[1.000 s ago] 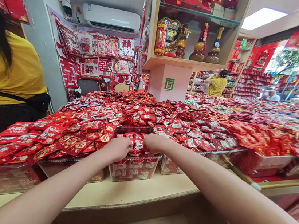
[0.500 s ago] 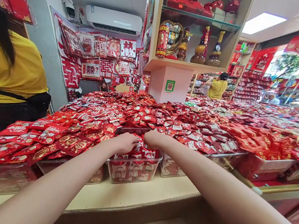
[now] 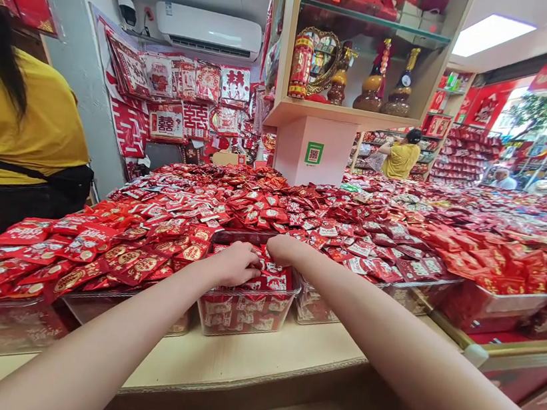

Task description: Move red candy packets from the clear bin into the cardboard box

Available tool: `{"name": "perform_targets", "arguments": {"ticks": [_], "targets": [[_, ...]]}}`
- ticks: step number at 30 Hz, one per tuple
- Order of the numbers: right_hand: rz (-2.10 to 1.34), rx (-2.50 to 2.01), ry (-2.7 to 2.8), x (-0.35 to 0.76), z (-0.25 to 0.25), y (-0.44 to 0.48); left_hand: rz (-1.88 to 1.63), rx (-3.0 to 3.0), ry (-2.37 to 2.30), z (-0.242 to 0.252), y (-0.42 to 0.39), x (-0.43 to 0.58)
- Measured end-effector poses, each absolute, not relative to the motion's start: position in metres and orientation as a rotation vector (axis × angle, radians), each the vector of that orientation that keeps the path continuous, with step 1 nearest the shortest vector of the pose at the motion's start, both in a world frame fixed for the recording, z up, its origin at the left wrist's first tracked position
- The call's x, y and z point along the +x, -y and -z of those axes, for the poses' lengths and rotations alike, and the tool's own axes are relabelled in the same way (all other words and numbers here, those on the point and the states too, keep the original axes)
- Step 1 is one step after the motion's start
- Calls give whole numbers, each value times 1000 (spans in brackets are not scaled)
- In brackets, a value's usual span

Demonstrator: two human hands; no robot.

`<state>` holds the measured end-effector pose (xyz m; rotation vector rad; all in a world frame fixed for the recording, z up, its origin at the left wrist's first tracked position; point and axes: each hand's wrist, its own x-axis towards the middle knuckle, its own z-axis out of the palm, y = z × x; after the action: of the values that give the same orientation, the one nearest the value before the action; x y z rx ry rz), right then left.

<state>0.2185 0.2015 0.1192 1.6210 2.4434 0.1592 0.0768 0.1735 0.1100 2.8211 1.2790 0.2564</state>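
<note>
Both my hands reach into a clear plastic bin [image 3: 244, 312] full of small red candy packets [image 3: 274, 278] at the counter's front. My left hand [image 3: 235, 264] lies on top of the packets with its fingers curled down onto them. My right hand [image 3: 284, 249] is at the bin's far side, fingers bent down among the packets and hidden from view. Heaps of similar red packets [image 3: 147, 242] fill neighbouring clear bins on both sides.
A person in a yellow shirt [image 3: 17, 117] stands close at the left. A pink pillar with a green QR sign [image 3: 313, 151] and a shelf of ornaments [image 3: 365, 82] rise behind the display. Another person in yellow [image 3: 401, 156] stands far back. A beige counter ledge [image 3: 252, 364] runs below.
Both hands have shifted a little further back over the bin and pressed down into the packets. The camera has tilted slightly.
</note>
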Motion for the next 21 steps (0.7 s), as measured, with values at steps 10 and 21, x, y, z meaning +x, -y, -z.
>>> {"name": "perform_targets", "arguments": {"ticks": [10, 21], "targets": [[-184, 1665, -2361, 218, -118, -213, -55, 2883, -1069, -110, -170, 69], [-311, 1637, -2523, 216, -128, -186, 27, 2836, -1141, -118, -170, 62]]}}
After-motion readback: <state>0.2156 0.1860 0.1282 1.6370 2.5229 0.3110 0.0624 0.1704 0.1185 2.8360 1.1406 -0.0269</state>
